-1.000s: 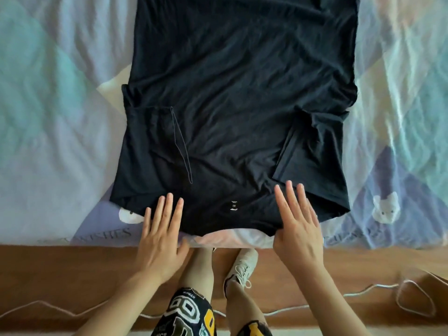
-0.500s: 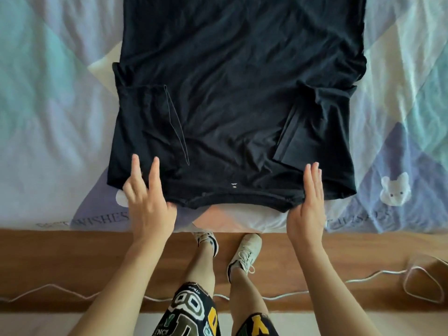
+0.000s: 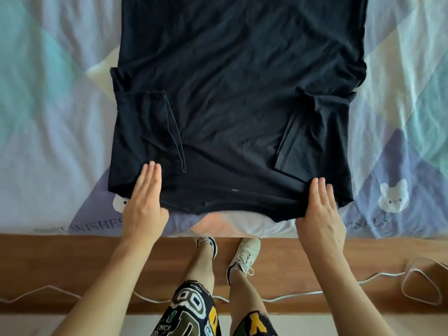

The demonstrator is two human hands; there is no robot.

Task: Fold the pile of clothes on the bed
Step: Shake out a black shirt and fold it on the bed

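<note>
Pastel bedsheet [image 3: 48, 141] under black T-shirt [image 3: 237, 93]

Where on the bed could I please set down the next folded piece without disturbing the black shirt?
Bare bedsheet lies left of the black shirt, and more lies right of it, above the white cat print. The near edge is crowded: the left hand and right hand hold the shirt's near edge there.

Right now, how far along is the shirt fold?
Done: both sleeves of the black T-shirt are tucked inward. In hand: left hand and right hand grip the near collar edge on the bed. Left: folding it lengthwise. No pile in view.
</note>
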